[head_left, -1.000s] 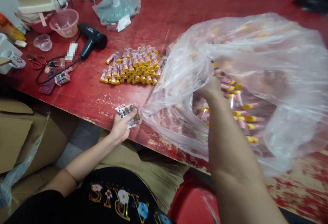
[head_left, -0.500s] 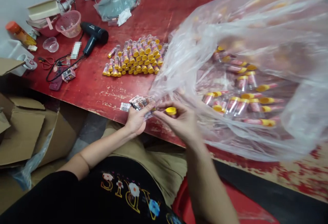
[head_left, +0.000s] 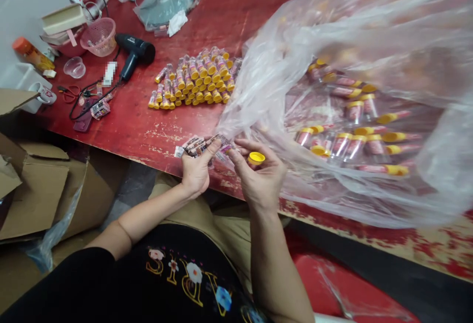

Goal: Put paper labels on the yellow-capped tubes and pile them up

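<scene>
Head view, left hand [head_left: 195, 174] at frame centre, fingers grasping fanned printed wrappers [head_left: 194, 146], right hand [head_left: 261, 185] just beside, fingers curled round a yellow-capped tube [head_left: 256, 158], tube stack [head_left: 195, 81] on red desk [head_left: 136, 121] left of upper centre, loose tubes [head_left: 347, 145] in clear bag [head_left: 288, 42] at right.

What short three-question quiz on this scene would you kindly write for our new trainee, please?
1. Which hand holds the bunch of printed wrappers?
2. True or false: the hair dryer lies inside the plastic bag.
3. The right hand holds a capped tube. Its cap is: A) blue, B) yellow, C) green.

Key:
1. The left hand.
2. False; the hair dryer lies on the red table, outside the bag.
3. B
</scene>
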`<state>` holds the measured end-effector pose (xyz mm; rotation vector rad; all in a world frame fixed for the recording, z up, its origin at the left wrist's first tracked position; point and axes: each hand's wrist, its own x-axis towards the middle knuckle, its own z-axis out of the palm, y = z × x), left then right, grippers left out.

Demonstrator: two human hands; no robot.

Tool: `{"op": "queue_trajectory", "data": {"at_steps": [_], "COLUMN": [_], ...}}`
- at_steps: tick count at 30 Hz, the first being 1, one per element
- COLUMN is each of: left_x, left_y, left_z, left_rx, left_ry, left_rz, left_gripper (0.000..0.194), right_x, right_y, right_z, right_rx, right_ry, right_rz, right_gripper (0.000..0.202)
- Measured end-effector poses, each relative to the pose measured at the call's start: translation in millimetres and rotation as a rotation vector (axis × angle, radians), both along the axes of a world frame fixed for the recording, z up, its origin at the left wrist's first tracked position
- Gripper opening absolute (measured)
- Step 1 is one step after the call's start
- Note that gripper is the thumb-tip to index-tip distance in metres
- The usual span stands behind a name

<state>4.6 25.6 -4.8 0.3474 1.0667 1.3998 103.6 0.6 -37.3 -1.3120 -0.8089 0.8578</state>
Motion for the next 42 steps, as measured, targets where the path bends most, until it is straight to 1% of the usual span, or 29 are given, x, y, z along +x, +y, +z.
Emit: {"op": "queue_trajectory", "data": {"at_steps": [1, 3, 5, 7, 10, 12, 15, 18, 21, 25, 29, 32, 34, 37, 40, 42], "left_x": [1.2, 2.9, 3.4, 2.2, -0.8, -2.1, -2.2, -1.5, -1.5, -1.5, -0.9, -0.9, -0.9, -0.7, -1.4, -2.5], "left_y": [0.1, 0.3, 0.8, 2.0, 2.8, 1.2, -3.5, -7.9, -9.7, -9.2, -10.0, -12.4, -14.4, -16.3, -16.3, -16.2], "left_z": [0.1, -0.5, -1.7, -2.0, 0.2, 2.4, 3.9, 2.1, -1.0, -3.0, -1.1, 1.8, 4.2, 8.0, 11.8, 13.6], "left_rx": [-0.018, -0.048, -0.083, -0.124, -0.174, -0.186, -0.189, -0.17, -0.139, -0.126, -0.114, -0.121, -0.128, -0.136, -0.155, -0.167], "left_ry": [-0.002, -0.005, -0.006, -0.007, -0.022, -0.056, -0.105, -0.112, -0.094, -0.068, -0.061, -0.059, -0.067, -0.083, -0.09, -0.086], "left_rz": [-0.002, -0.014, -0.019, -0.013, -0.031, -0.061, -0.12, -0.175, -0.181, -0.182, -0.204, -0.226, -0.233, -0.23, -0.248, -0.264], "left_gripper": [0.041, 0.042, 0.044, 0.045, 0.046, 0.047, 0.05, 0.054, 0.062, 0.069, 0.064, 0.061, 0.063, 0.066, 0.062, 0.059], "right_x": [-2.3, -4.5, -2.1, 5.0, 18.5, 23.7, 20.9, 12.2, 7.6, 8.0, 7.5, 7.6, 7.8, 6.2, 3.5, 4.2], "right_y": [0.3, 0.8, -0.5, -5.2, -16.9, -24.1, -29.1, -30.3, -35.5, -44.0, -43.8, -45.3, -49.6, -59.5, -69.0, -72.8], "right_z": [-1.3, -5.9, -10.2, -10.9, -3.4, 4.7, 13.7, 15.0, 11.9, 7.7, 4.5, 1.1, -3.1, -11.5, -16.5, -15.3], "right_rx": [-0.001, -0.009, 0.0, 0.072, 0.222, 0.264, 0.294, 0.339, 0.36, 0.365, 0.361, 0.328, 0.333, 0.348, 0.323, 0.325], "right_ry": [-0.013, -0.003, 0.044, 0.095, 0.156, 0.204, 0.245, 0.187, 0.139, 0.148, 0.112, -0.016, -0.117, -0.144, -0.148, -0.215], "right_rz": [-0.032, -0.057, -0.021, 0.023, 0.024, 0.013, -0.043, -0.15, -0.238, -0.243, -0.297, -0.336, -0.348, -0.322, -0.204, -0.132], "right_gripper": [0.039, 0.04, 0.042, 0.042, 0.033, 0.031, 0.035, 0.034, 0.034, 0.04, 0.039, 0.036, 0.033, 0.03, 0.03, 0.034]}}
